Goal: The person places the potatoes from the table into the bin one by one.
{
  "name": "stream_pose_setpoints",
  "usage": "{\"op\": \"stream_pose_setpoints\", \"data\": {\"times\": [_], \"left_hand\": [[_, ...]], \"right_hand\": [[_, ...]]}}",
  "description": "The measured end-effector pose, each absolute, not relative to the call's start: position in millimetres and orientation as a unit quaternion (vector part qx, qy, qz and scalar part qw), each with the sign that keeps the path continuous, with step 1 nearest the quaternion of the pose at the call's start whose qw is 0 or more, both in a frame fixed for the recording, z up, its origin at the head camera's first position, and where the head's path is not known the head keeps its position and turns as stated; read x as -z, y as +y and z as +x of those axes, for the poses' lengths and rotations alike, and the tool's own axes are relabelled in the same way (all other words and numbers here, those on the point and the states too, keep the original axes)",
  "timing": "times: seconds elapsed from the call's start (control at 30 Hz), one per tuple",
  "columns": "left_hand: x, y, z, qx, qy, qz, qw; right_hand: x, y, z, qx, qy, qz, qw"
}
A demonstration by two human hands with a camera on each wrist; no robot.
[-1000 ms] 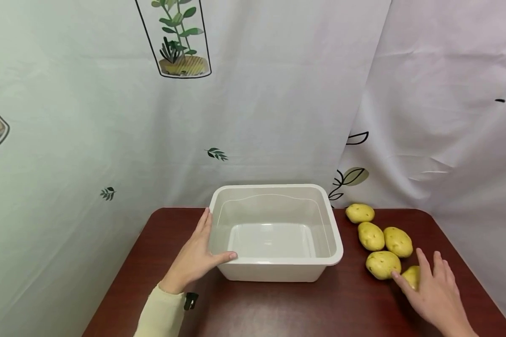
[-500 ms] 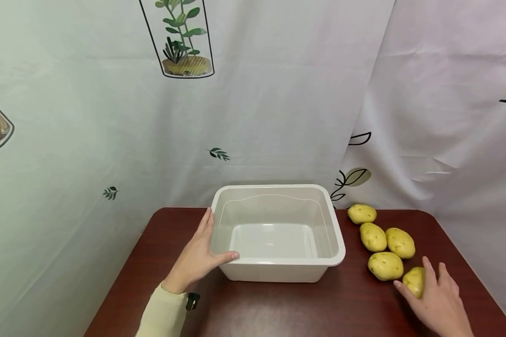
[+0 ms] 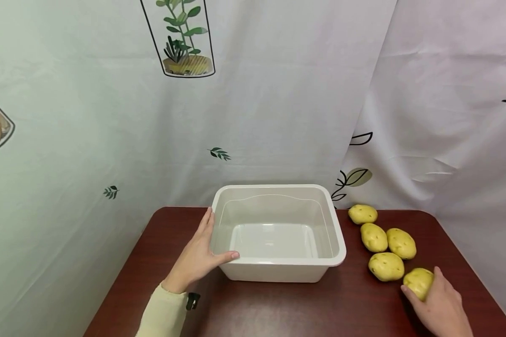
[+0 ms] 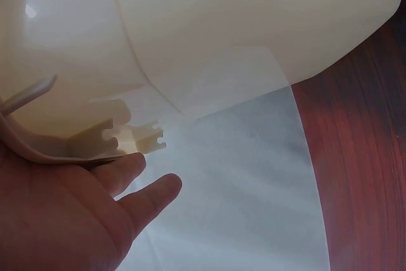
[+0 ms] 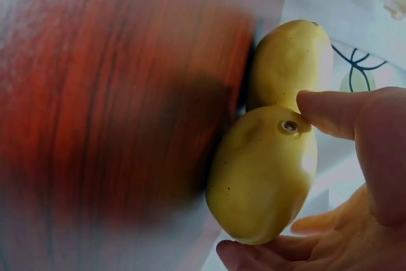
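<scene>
A yellow potato [image 3: 419, 282], the nearest of a group at the table's right, sits between the thumb and fingers of my right hand [image 3: 442, 299]. In the right wrist view, the thumb touches the upper end of this potato [image 5: 261, 176], near a dark spot, and the fingers curl against its other end. My left hand [image 3: 195, 258] rests at the front left corner of a whitish rectangular plastic basin [image 3: 278, 272]. Its thumb lies over the front rim, and its straight fingers run along the left side. Nothing lies inside the basin.
Several other potatoes [image 3: 386, 267] lie to the right of the basin, running back toward the table's far edge. The dark red wooden table [image 3: 274, 309] backs onto a pale curtain [image 3: 274, 103] with printed plants. More curtain hangs at the right.
My right hand has come down toward me and closed its thumb and fingers around the nearest potato, which has shifted slightly. My left hand has stayed at the basin.
</scene>
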State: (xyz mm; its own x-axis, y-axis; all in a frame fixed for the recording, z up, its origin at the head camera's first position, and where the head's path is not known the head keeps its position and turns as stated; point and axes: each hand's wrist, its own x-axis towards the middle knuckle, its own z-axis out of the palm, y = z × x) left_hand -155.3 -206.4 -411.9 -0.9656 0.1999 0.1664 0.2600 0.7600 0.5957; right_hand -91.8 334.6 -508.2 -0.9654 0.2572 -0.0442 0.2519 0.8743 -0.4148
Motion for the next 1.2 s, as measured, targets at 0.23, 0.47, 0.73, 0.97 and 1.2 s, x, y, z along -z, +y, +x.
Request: {"op": "stream_pose_setpoints", "data": {"times": [0.23, 0.47, 0.73, 0.97, 1.2], "left_hand": [[411.8, -206.3, -154.7, 0.327, -0.936, -0.123, 0.047], [411.3, -205.9, -154.2, 0.328, -0.936, -0.122, 0.047], [411.6, -206.0, -154.2, 0.329, -0.935, -0.122, 0.048], [412.1, -206.2, -154.5, 0.330, -0.935, -0.122, 0.047], [411.6, -206.7, -154.2, 0.332, -0.934, -0.123, 0.048]], "right_hand": [[504.1, 334.0, -93.7, -0.218, -0.958, -0.179, -0.055], [502.2, 328.9, -92.6, -0.223, -0.947, -0.223, -0.062], [506.8, 332.4, -94.4, -0.235, -0.940, -0.238, -0.070], [512.8, 338.5, -97.3, -0.239, -0.939, -0.240, -0.063], [510.0, 336.0, -95.9, -0.242, -0.937, -0.249, -0.042]]}}
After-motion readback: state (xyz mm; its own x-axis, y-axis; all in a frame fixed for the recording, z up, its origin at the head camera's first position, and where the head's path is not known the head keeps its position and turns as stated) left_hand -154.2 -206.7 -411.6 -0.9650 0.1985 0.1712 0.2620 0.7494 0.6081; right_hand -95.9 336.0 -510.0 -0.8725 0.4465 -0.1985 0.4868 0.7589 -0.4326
